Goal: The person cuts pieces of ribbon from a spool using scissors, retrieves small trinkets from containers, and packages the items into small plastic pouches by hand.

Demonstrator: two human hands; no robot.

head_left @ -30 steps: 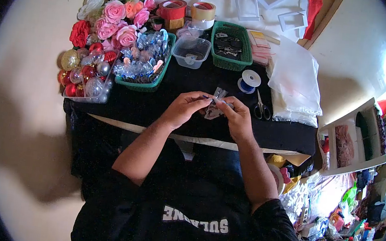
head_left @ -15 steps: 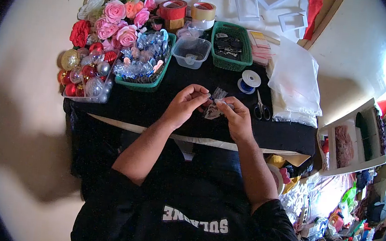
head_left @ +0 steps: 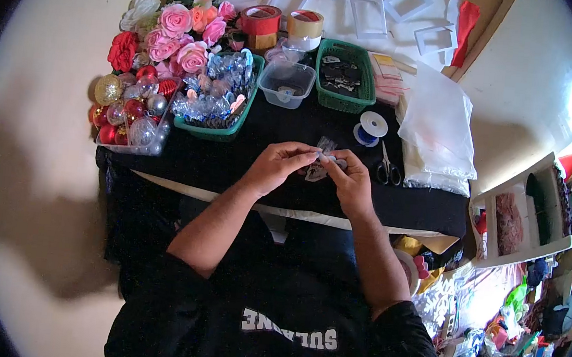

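Observation:
Between my two hands is a small clear plastic packet (head_left: 315, 174) with something dark and whitish in it; its crinkled top stands above the fingers. My left hand (head_left: 279, 168) pinches at the packet from the left, thumb and fingertips pressed together. From the right, my right hand (head_left: 350, 180) is closed on the same packet, its thumb meeting the left fingertips. The fingers hide the packet's middle. Right of my right hand lie black-handled scissors (head_left: 388, 172), and a white spool with blue ribbon or thread (head_left: 372, 126) stands just beyond.
A green basket of clear-wrapped pieces (head_left: 215, 96), a tub of baubles (head_left: 136, 126) and artificial roses (head_left: 177, 23) are at left. Behind are a clear tub (head_left: 285, 85), a green basket of dark pieces (head_left: 344, 81) and tape rolls (head_left: 260, 21). Plastic bags (head_left: 438, 138) lie right.
My fingertips have come closer together over the packet, with the left hand moving right. The table and its things sit slightly lower in view.

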